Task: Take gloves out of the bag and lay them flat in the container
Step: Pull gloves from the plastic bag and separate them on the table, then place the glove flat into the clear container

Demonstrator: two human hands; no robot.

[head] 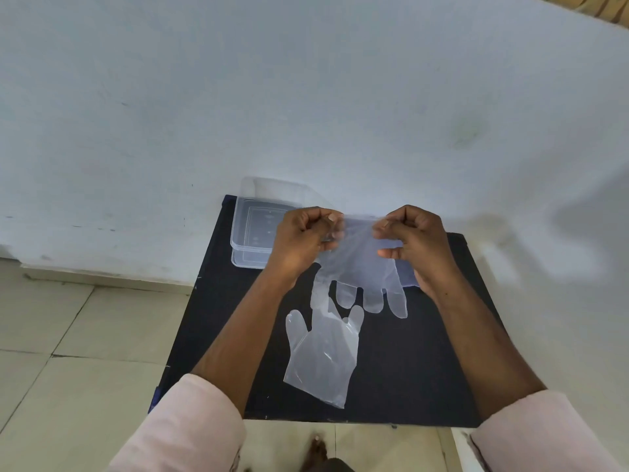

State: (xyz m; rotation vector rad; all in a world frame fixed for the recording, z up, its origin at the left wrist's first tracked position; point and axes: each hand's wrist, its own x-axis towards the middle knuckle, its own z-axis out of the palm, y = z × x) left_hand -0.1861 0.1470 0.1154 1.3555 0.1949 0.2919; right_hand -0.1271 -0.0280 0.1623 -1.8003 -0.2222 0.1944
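Held above the desk by its cuff edge, pinched in left hand and right hand, the thin clear glove looks featherlight, limp and clingy, best gripped at the cuff corners

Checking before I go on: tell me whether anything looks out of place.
One glove lies on the black table, not in the container, which looks empty. Both hands hold another glove up.
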